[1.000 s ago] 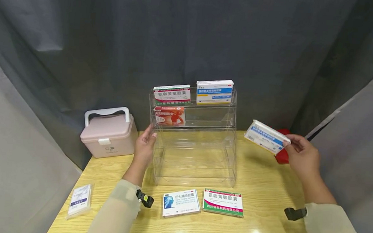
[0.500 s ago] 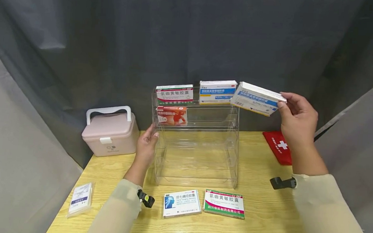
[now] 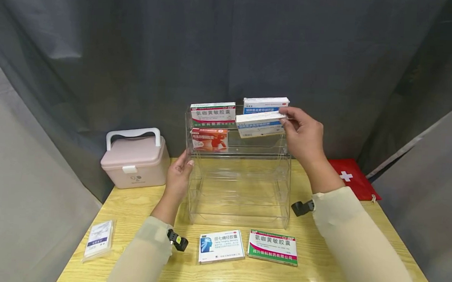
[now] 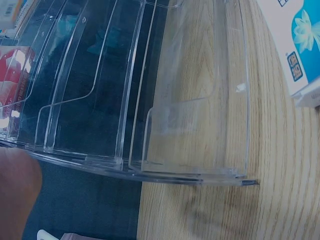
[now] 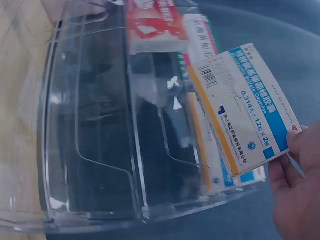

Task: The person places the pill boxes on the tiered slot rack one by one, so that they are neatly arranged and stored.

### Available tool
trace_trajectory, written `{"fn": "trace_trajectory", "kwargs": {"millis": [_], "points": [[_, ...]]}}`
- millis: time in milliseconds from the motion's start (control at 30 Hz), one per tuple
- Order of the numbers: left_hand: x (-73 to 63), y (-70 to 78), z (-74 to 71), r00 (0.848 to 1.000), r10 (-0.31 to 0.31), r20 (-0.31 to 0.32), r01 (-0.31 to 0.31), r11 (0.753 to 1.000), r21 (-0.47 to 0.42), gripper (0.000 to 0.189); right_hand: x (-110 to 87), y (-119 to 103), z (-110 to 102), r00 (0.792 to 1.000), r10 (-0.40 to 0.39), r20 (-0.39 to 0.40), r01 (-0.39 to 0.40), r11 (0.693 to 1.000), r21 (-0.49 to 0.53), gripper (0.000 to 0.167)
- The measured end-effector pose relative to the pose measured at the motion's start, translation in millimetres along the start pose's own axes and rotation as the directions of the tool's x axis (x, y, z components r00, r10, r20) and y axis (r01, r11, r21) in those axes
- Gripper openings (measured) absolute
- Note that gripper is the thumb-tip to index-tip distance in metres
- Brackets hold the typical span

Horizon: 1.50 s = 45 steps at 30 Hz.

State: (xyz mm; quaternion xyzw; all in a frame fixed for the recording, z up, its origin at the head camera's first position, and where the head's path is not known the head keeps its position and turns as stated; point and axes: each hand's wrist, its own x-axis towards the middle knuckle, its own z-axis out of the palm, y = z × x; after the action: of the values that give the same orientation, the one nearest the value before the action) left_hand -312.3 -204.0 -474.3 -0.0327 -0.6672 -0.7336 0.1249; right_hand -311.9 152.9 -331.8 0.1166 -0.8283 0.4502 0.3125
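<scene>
A clear tiered display rack [image 3: 238, 192] stands mid-table. My left hand [image 3: 179, 172] grips its left side; in the left wrist view part of that hand [image 4: 17, 190] lies against the rack's edge. My right hand [image 3: 305, 130] pinches the right end of a white medicine box [image 3: 260, 125] with blue and yellow bands. The box is tilted, in front of the top tier's right half, and partly covers a like blue-and-white box [image 3: 265, 101] there. A green-and-white medicine box [image 3: 213, 114] stands at top left, with a red-orange box [image 3: 209, 140] on the tier below.
Before the rack lie a white box with a blue head picture [image 3: 221, 246] and a green-and-white box [image 3: 273, 247]. A pink case [image 3: 134, 161] stands left, above a bagged white packet [image 3: 98, 240]. A red first aid pouch [image 3: 356, 182] lies right. Dark curtain [image 3: 231, 43] hangs behind.
My right hand has carried the blue-and-white medicine box up and left, from beside the rack to before its top tier. The left hand keeps its hold on the rack.
</scene>
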Motion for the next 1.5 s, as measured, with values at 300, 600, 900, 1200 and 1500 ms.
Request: {"fn": "trace_trajectory", "kwargs": {"millis": [300, 600, 900, 1200, 1500], "points": [[-2.7, -1.2, -0.7, 1.000, -0.015, 0.000, 0.015, 1.000, 0.011, 0.056, -2.4, 12, 25, 0.994, 0.018, 0.108, -0.013, 0.999, -0.048, 0.030], [-0.2, 1.0, 0.2, 1.000, -0.014, 0.003, 0.014, 0.999, 0.031, 0.056, -7.1, 20, 33, 0.993, 0.050, 0.102, -0.039, 0.993, -0.109, 0.029], [-1.6, 3.8, 1.0, 1.000, -0.015, 0.006, 0.015, 0.999, 0.038, 0.057, -12.7, 27, 34, 0.982, 0.007, 0.187, 0.042, 0.965, -0.258, 0.030], [-2.5, 1.8, 0.1, 1.000, -0.009, 0.020, 0.008, 0.999, 0.036, 0.058, -17.0, 32, 34, 0.975, -0.068, 0.213, 0.131, 0.947, -0.294, 0.027], [-3.8, 3.0, -0.2, 1.000, -0.008, 0.023, 0.008, 1.000, 0.011, 0.059, -18.7, 34, 37, 0.975, -0.120, 0.185, 0.174, 0.935, -0.309, 0.027]]}}
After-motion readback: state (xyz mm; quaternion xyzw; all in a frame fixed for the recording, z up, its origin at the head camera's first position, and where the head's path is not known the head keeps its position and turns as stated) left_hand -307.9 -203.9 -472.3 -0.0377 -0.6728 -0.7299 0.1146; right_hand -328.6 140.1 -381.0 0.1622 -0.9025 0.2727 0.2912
